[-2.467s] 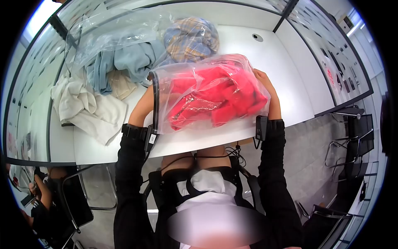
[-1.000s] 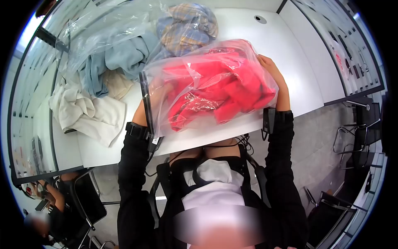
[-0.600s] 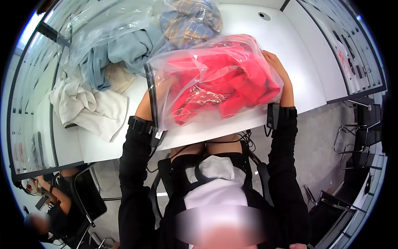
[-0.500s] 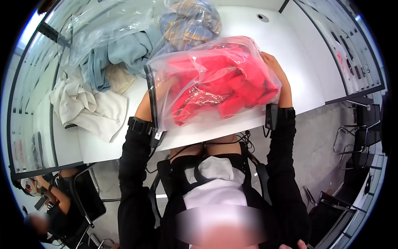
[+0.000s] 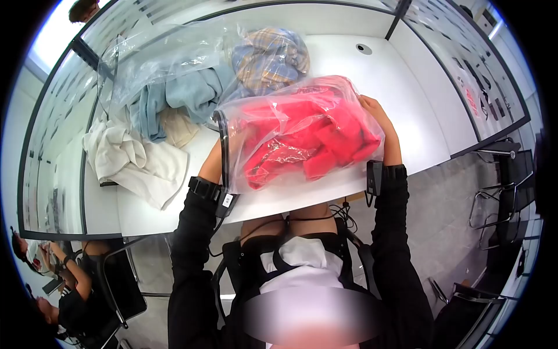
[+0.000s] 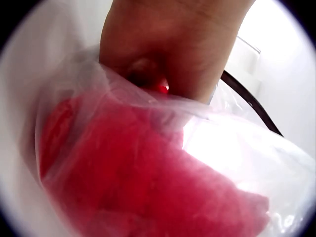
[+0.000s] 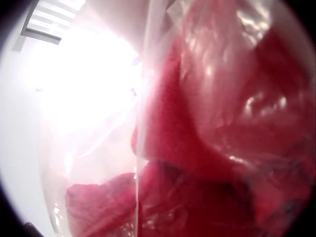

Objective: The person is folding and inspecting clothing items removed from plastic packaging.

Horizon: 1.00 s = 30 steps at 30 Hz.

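A clear plastic zip bag (image 5: 235, 174) with a bright red garment (image 5: 308, 136) inside lies at the front of the white table. My left hand (image 6: 168, 39) reaches into the bag through its open end, which has a black zip edge (image 5: 224, 154). The left fingers are hidden among the plastic and red cloth, and I cannot tell whether they grip it. At the opposite end my right hand (image 5: 379, 119) holds the bag from outside, fingers bent over its far right corner. The right wrist view shows the red cloth pressed behind shiny plastic.
Left of the bag lie a white garment (image 5: 139, 168) and a light blue garment (image 5: 197, 93) partly under clear plastic (image 5: 168, 49). A bagged plaid cloth (image 5: 273, 58) sits behind. Low partitions enclose the table (image 5: 418, 125). Black cables (image 5: 343, 218) hang by its front edge.
The head view has tilted, moving the whole scene up and back down in the picture. Both hands stay at opposite ends of the bag, and the other garments lie as before.
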Motion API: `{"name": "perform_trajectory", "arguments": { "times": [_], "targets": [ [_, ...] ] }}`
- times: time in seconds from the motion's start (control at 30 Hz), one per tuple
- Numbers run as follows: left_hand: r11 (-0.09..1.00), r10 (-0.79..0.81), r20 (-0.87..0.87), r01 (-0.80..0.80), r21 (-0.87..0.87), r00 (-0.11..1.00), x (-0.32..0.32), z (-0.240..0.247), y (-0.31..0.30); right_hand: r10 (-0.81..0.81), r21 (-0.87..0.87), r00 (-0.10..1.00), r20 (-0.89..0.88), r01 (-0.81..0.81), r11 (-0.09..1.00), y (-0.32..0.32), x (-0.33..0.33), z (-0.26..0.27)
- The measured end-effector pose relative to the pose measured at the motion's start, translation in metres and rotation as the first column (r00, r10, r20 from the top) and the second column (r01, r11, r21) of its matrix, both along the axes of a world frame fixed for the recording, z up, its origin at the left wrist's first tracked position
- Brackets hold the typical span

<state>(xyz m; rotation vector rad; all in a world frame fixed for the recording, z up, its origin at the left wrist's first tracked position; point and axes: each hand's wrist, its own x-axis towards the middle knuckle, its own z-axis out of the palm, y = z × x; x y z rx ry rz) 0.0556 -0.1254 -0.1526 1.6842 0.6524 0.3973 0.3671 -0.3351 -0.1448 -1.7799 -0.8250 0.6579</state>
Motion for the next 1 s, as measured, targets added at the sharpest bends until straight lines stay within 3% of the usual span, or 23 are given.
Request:
{"name": "perform_trajectory", "arguments": {
  "times": [0.07, 0.2, 0.43, 0.53, 0.63, 0.73, 0.83, 1.0],
  "targets": [
    [1.0, -0.004, 0.07, 0.005, -0.018, 0.998, 0.0, -0.006, 0.0, 0.0, 0.0, 1.0, 0.026, 0.0, 1.0, -0.002, 0.001, -0.003],
    [0.998, -0.004, -0.038, 0.007, 0.063, 0.999, 0.0, 0.015, -0.008, 0.009, -0.003, 0.999, 0.042, -0.009, 1.0, 0.0, 0.001, -0.001],
    [0.997, 0.007, -0.03, -0.004, 0.082, 1.0, -0.001, 0.016, -0.012, 0.008, 0.003, 0.999, 0.051, -0.008, 1.0, -0.001, 0.001, 0.0],
    [0.986, 0.019, -0.034, -0.014, 0.164, 0.999, -0.002, 0.024, -0.014, 0.038, -0.01, 0.986, 0.163, -0.037, 0.999, 0.001, 0.012, -0.009],
    [0.98, -0.095, -0.035, 0.1, 0.172, 0.995, -0.003, 0.024, -0.009, 0.055, 0.003, 0.99, 0.133, -0.056, 0.998, -0.001, 0.011, -0.008],
    [0.989, -0.02, -0.02, 0.023, 0.144, 1.0, -0.002, 0.016, -0.01, 0.067, 0.017, 0.991, 0.116, -0.07, 0.997, -0.002, 0.011, -0.007],
    [0.981, -0.067, -0.102, 0.084, 0.175, 0.993, -0.004, 0.019, -0.006, 0.034, 0.043, 0.999, 0.024, -0.035, 0.998, 0.0, 0.009, -0.01],
    [0.985, -0.017, -0.097, 0.033, 0.17, 0.995, -0.003, 0.003, 0.001, 0.054, -0.001, 0.992, 0.118, -0.055, 0.999, 0.0, 0.011, -0.004]
  ]
}}
